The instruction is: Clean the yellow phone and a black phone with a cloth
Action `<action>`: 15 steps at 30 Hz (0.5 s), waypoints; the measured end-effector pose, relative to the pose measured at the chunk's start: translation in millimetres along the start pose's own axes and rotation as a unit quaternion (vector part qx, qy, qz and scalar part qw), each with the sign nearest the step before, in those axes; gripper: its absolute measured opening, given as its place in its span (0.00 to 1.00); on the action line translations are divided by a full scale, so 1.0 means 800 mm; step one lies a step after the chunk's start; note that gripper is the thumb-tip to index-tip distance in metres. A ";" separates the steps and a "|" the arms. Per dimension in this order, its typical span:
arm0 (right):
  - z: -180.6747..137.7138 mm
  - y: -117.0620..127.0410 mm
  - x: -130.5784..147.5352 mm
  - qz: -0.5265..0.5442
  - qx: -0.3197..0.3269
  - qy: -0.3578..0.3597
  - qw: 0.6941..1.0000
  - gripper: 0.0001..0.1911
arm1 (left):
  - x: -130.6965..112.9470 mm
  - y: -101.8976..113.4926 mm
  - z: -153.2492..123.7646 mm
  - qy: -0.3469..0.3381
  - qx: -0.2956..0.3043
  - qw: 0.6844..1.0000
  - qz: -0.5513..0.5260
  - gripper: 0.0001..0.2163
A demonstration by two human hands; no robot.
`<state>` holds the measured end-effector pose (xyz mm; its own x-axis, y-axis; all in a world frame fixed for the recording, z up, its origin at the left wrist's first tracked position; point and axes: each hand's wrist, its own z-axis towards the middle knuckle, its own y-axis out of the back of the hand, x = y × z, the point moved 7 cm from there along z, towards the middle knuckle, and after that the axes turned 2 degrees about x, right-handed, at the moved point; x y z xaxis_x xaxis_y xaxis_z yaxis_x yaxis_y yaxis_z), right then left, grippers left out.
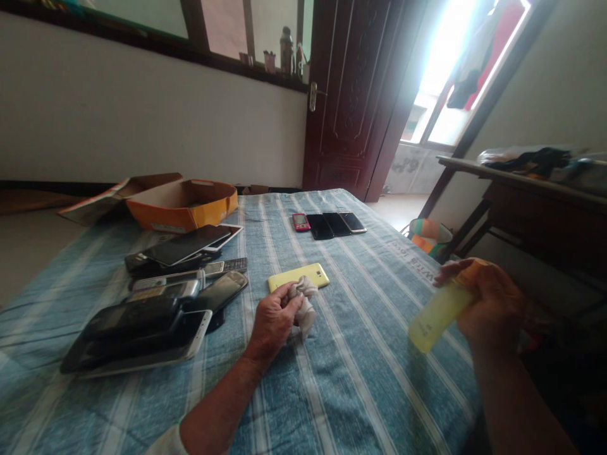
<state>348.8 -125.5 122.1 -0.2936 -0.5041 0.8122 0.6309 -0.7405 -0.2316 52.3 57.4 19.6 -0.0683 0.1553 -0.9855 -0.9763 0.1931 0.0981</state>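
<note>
At twelve o'clock, our left hand is pinching a soft, crumpled white cloth; at two, our right hand is gripping a translucent yellow bottle. We are apparently cleaning; wiping would be calling for a flattened cloth. Woven striped fabric is bearing a jumbled device heap at ten. Partly behind the cloth, a smooth yellow phone is lying flat; farther, four slab-shaped phones are forming a row at twelve, an orange cardboard box gaping at eleven.

A yellow phone lies flat behind a crumpled whitish cloth, a tilted yellow bottle well apart
</note>
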 end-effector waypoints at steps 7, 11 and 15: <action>-0.022 -0.035 0.003 0.127 0.028 -0.087 0.988 0.10 | -0.037 -0.106 -0.039 0.001 0.176 0.979 -0.104 0.13; -0.037 -0.045 -0.018 0.143 0.003 -0.178 0.973 0.11 | -0.051 -0.166 -0.066 0.000 0.270 0.952 -0.143 0.15; -0.044 -0.045 -0.026 0.115 -0.011 -0.195 0.974 0.13 | -0.054 -0.198 -0.085 0.000 0.355 0.920 -0.166 0.32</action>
<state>307.0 -103.4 94.6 0.1520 -0.4531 0.8784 0.6311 -0.6395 -0.4391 196.2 -45.6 37.1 0.2093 -0.0263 -0.9775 -0.5625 0.8144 -0.1423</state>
